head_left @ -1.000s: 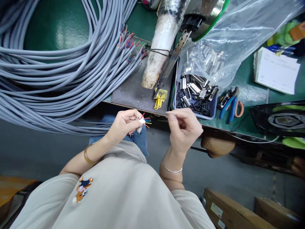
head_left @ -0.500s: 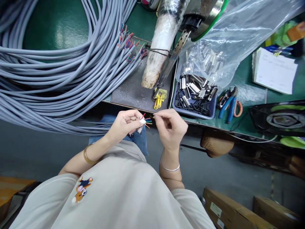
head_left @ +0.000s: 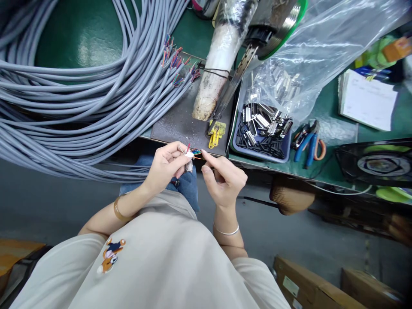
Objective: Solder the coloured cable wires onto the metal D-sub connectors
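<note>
In my left hand, thumb and fingers pinch the end of a cable in front of the bench edge. Thin coloured wires fan out from it to the right, among them red, blue, green and orange ones. Whitish material shows around the cable end at my fingertips. My right hand is just to the right, its index fingertip at the wire tips. A gap shows between that index finger and the thumb, while the other fingers are curled. Whether the index finger touches the wires is unclear.
Grey cables lie coiled on the left. A soldering iron in a holder points down over a dark mat with a yellow clip. Right of it are a blue tray of connectors, pliers, paper sheets and a black fan.
My right hand has moved left to the wire tips, and its index finger and thumb have come apart. My left hand has shifted slightly up and left with the cable end.
</note>
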Action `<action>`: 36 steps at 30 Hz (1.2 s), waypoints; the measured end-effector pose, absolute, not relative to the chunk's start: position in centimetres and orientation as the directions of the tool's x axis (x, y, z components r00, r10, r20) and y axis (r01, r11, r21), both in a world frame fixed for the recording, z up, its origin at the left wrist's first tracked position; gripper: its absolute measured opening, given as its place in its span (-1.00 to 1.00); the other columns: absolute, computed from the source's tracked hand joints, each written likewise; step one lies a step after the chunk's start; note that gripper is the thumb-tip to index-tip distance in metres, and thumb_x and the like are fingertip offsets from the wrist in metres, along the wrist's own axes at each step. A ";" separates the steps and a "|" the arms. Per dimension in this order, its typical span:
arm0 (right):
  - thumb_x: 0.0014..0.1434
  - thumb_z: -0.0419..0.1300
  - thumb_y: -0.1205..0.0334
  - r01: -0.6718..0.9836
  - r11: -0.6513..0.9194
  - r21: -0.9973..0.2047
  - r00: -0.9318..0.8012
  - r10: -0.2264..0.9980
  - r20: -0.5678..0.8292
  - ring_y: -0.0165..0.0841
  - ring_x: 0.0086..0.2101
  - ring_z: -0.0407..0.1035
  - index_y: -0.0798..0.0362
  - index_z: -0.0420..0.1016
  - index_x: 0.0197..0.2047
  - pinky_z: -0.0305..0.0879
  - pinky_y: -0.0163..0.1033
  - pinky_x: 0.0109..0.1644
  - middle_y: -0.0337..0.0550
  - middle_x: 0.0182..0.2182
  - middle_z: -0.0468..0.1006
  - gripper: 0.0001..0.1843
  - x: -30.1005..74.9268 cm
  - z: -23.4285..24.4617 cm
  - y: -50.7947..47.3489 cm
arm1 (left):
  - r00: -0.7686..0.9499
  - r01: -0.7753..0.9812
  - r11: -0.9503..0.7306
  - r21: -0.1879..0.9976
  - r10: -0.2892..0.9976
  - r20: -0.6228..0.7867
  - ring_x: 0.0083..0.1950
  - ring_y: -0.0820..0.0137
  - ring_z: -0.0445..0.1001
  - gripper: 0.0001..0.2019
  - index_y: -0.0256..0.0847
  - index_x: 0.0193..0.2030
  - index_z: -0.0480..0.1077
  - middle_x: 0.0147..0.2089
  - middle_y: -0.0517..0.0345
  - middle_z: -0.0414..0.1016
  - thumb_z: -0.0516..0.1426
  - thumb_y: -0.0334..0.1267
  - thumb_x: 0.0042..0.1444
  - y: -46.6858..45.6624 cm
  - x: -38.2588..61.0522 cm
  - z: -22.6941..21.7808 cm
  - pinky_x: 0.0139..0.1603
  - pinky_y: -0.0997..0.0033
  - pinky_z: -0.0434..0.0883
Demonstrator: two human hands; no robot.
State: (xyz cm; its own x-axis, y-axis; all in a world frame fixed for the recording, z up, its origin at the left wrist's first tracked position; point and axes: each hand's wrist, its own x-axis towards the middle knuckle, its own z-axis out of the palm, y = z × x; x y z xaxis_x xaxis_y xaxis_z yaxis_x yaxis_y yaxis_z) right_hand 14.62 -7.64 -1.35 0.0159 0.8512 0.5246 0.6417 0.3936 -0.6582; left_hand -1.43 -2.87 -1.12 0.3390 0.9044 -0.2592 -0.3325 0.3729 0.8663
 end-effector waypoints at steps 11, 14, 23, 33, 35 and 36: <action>0.42 -0.01 -0.05 0.579 0.505 -0.640 0.127 0.719 0.683 -0.44 -0.71 0.14 -0.11 0.62 -0.03 0.05 -0.24 -0.60 -0.37 -0.68 0.20 -0.60 16.5 -0.7 -7.1 | 0.299 -0.135 0.181 0.974 0.945 -0.134 -0.57 0.55 0.26 -0.85 -0.22 -0.40 0.43 -0.54 0.25 0.42 0.24 -0.26 0.16 -3.5 -1.5 -0.3 -0.51 0.52 0.18; 0.33 0.16 0.06 0.587 0.432 -0.685 0.358 0.620 0.698 -0.43 -0.73 0.16 -0.17 0.49 -0.03 0.02 -0.24 -0.63 -0.40 -0.62 0.26 -0.82 18.2 1.3 -6.6 | 0.328 0.097 -0.153 0.983 0.938 0.113 -0.51 0.50 0.25 -0.91 -0.18 -0.41 0.50 -0.45 0.16 0.50 0.21 -0.38 0.11 -4.1 -1.7 3.5 -0.43 0.44 0.18; 0.38 0.13 0.08 0.761 0.333 -0.557 0.052 0.824 0.565 -0.44 -0.66 0.31 -0.07 0.62 -0.11 0.16 -0.26 -0.58 -0.34 -0.62 0.47 -0.76 23.7 4.0 -8.6 | 0.958 -0.104 0.492 0.865 0.282 -0.045 -0.69 0.37 0.33 -0.92 -0.10 -0.51 0.59 -0.66 0.07 0.43 0.38 -0.34 -0.15 -3.3 -4.1 4.6 -0.65 0.37 0.22; 0.30 0.24 0.13 0.900 -0.011 -0.436 0.206 0.892 0.403 -0.42 -0.49 0.46 -0.02 0.42 -0.30 0.34 -0.27 -0.32 -0.29 -0.45 0.60 -0.84 26.0 1.8 -5.2 | 0.466 -0.500 0.686 0.529 0.728 -0.503 -0.70 0.62 0.08 -0.78 -0.21 -0.52 0.34 -0.67 0.32 0.28 0.34 -0.33 -0.10 -4.4 -3.3 -3.0 -0.68 0.60 0.08; 0.25 0.26 0.16 0.922 -0.022 -0.386 0.184 0.902 0.389 -0.41 -0.48 0.41 -0.01 0.43 -0.36 0.27 -0.26 -0.33 -0.29 -0.47 0.56 -0.83 26.4 1.1 -4.1 | 0.427 -0.461 0.634 0.621 0.772 -0.470 -0.68 0.61 0.15 -0.81 -0.23 -0.51 0.38 -0.66 0.30 0.33 0.34 -0.35 -0.11 -3.3 -3.1 -2.1 -0.66 0.61 0.07; 0.24 0.26 0.18 0.931 -0.022 -0.364 0.167 0.914 0.371 -0.41 -0.47 0.39 -0.01 0.44 -0.37 0.25 -0.26 -0.32 -0.29 -0.47 0.56 -0.84 26.5 0.8 -3.6 | 0.408 -0.442 0.597 0.670 0.799 -0.442 -0.67 0.61 0.18 -0.82 -0.24 -0.50 0.41 -0.64 0.29 0.35 0.35 -0.36 -0.11 -2.9 -2.9 -1.7 -0.65 0.61 0.07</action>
